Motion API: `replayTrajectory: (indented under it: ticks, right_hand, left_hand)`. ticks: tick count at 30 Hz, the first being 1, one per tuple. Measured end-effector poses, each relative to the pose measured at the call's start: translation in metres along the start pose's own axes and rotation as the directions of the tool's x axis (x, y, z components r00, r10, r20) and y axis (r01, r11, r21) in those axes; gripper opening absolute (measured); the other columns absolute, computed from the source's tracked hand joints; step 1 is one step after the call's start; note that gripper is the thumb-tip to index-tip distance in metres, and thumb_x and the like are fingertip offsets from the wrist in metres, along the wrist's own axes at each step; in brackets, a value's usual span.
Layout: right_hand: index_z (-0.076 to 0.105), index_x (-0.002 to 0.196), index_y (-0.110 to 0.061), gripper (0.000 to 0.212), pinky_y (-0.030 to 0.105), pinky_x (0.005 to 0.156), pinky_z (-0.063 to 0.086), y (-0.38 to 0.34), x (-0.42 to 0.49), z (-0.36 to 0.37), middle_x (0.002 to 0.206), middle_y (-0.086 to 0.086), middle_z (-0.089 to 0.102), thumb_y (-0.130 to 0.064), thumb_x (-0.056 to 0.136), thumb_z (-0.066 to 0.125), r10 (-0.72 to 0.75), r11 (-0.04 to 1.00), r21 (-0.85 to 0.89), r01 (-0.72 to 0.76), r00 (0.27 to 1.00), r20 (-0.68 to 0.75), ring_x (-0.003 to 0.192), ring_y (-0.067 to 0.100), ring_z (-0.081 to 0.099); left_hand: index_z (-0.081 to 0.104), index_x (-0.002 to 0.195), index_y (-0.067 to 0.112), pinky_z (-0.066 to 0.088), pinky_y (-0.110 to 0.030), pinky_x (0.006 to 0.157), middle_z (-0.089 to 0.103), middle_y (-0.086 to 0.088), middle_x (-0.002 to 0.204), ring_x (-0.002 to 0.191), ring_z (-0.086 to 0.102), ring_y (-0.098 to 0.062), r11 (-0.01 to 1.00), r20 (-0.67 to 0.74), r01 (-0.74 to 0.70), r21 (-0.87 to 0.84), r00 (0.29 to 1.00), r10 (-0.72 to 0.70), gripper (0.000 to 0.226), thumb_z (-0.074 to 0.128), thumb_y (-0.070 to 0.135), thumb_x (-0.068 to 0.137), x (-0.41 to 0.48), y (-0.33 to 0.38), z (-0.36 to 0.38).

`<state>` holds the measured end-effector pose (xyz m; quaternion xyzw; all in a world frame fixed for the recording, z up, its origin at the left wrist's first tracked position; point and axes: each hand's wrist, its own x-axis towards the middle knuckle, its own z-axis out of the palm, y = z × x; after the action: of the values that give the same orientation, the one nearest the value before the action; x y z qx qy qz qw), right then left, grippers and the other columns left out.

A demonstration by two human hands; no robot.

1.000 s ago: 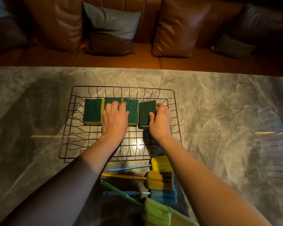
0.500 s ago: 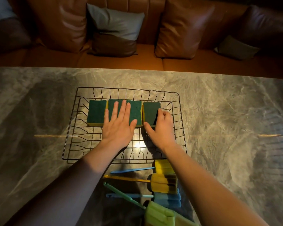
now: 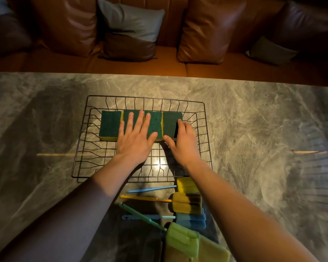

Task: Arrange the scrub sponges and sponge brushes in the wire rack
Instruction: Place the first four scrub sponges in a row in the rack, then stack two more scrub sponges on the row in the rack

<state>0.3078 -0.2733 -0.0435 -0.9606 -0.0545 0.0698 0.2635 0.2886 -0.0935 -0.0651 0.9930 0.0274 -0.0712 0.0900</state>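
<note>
Nearest the viewer, four sponge brushes [image 3: 187, 205] are lying on the marble table [image 3: 254, 129], just outside the near rim of the rack [image 3: 78, 148]: a green one [image 3: 182, 241] closest, then a blue one [image 3: 191, 220], a yellow one with a dark band [image 3: 187, 204] and a yellow one with a blue handle [image 3: 186, 184], their heads crowding together under the right forearm and their thin handles pointing left. A flat yellowish pad [image 3: 214, 250] is showing beside the green head; what it is cannot be told. Further on, both arms are reaching into the rack. The left hand [image 3: 134, 142] is lying flat and spread, gripping nothing, its fingers resting on the two middle sponges [image 3: 140, 125]. The right hand [image 3: 184, 142] is cupping the rightmost sponge [image 3: 170, 123], thumb at its near edge and fingers along its right side, apparently nudging it against its neighbour. Four sponges are counted, sitting green side up in one tight row toward the far end of the rack, the leftmost [image 3: 110, 125] untouched. Sponges of this kind are likely light, soft and compressible, so a gentle pinch across the short sides should be serving best; the brushes probably handle best by their stiff handles, the foam heads giving way under pressure. Beyond the table, a leather sofa [image 3: 206, 31] with cushions is filling the background.
</note>
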Motion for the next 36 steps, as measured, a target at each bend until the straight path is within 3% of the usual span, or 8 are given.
replayTrajectory:
  ticks: [4,8,14,20,24,28,31,36]
  right_hand:
    - [0.028,0.155,-0.005,0.078,0.043,0.120,0.032,-0.012,-0.018,-0.020,0.157,0.016,0.035,-0.043,0.097,0.063,-0.019,0.999,0.043,0.020,0.999,-0.030,0.144,0.030,0.032]
    - [0.046,0.145,-0.009,0.059,0.037,0.114,0.038,-0.018,-0.071,-0.051,0.142,0.010,0.052,-0.041,0.097,0.062,-0.058,0.981,0.175,0.081,0.990,-0.130,0.134,0.023,0.044]
    - [0.057,0.131,-0.014,0.039,0.036,0.100,0.046,0.008,-0.198,-0.065,0.124,0.004,0.060,-0.035,0.098,0.062,0.076,0.962,0.273,-0.023,0.980,-0.187,0.119,0.018,0.054]
    - [0.063,0.118,-0.009,0.024,0.042,0.091,0.050,0.053,-0.298,-0.049,0.111,0.003,0.062,-0.020,0.097,0.066,0.245,0.960,0.176,-0.219,0.960,-0.139,0.108,0.025,0.058]
    - [0.064,0.123,-0.009,0.036,0.044,0.094,0.048,0.073,-0.329,-0.043,0.116,0.010,0.064,-0.024,0.092,0.073,0.317,0.947,0.065,-0.316,0.949,-0.002,0.112,0.031,0.058]
    - [0.058,0.133,-0.013,0.061,0.047,0.095,0.048,0.077,-0.343,-0.037,0.121,0.008,0.060,-0.046,0.085,0.076,0.376,0.927,-0.024,-0.375,0.921,0.101,0.114,0.027,0.054]
    - [0.059,0.118,-0.015,0.058,0.043,0.091,0.048,0.075,-0.352,-0.030,0.112,0.005,0.057,-0.054,0.079,0.078,0.431,0.902,-0.036,-0.429,0.900,0.072,0.107,0.025,0.051]
    - [0.049,0.098,-0.018,0.059,0.039,0.083,0.049,0.069,-0.369,-0.017,0.100,0.001,0.052,-0.060,0.071,0.080,0.517,0.853,0.047,-0.519,0.854,0.059,0.097,0.021,0.050]
  left_hand:
    - [-0.003,0.161,0.026,-0.002,-0.051,0.124,-0.001,0.000,0.171,0.156,-0.007,-0.026,0.998,-0.040,-0.020,-0.067,0.999,0.017,0.072,0.010,0.063,0.101,-0.020,-0.001,-0.022]
    - [0.016,0.161,0.020,0.002,-0.046,0.125,0.011,-0.002,0.170,0.157,0.001,-0.020,0.971,-0.136,-0.078,-0.226,0.990,0.048,0.068,0.021,0.056,0.104,-0.074,-0.001,-0.040]
    - [0.043,0.146,0.013,0.021,-0.040,0.117,0.044,-0.007,0.154,0.146,0.034,-0.024,0.903,-0.204,-0.165,-0.396,0.975,0.089,0.056,0.035,0.049,0.104,-0.197,0.006,-0.033]
    - [0.058,0.116,0.014,0.043,-0.045,0.090,0.056,-0.008,0.119,0.112,0.053,-0.029,0.893,-0.099,-0.105,-0.438,0.993,0.069,0.046,0.048,0.053,0.094,-0.295,0.030,0.008]
    - [0.058,0.100,0.013,0.048,-0.043,0.070,0.057,-0.006,0.095,0.086,0.058,-0.030,0.902,-0.033,-0.045,-0.430,0.999,0.034,0.055,0.050,0.066,0.088,-0.322,0.049,0.037]
    - [0.062,0.097,0.012,0.049,-0.047,0.070,0.062,-0.012,0.091,0.086,0.061,-0.038,0.960,0.129,0.035,-0.279,0.992,0.001,0.075,0.044,0.082,0.077,-0.327,0.065,0.051]
    - [0.062,0.096,0.013,0.045,-0.048,0.073,0.059,-0.013,0.097,0.094,0.057,-0.039,0.963,0.211,0.100,-0.252,0.976,-0.046,0.073,0.055,0.081,0.070,-0.326,0.075,0.058]
    - [0.054,0.090,0.009,0.043,-0.043,0.081,0.051,-0.013,0.099,0.098,0.051,-0.036,0.833,0.243,0.224,-0.506,0.964,-0.111,0.055,0.083,0.053,0.073,-0.327,0.083,0.059]
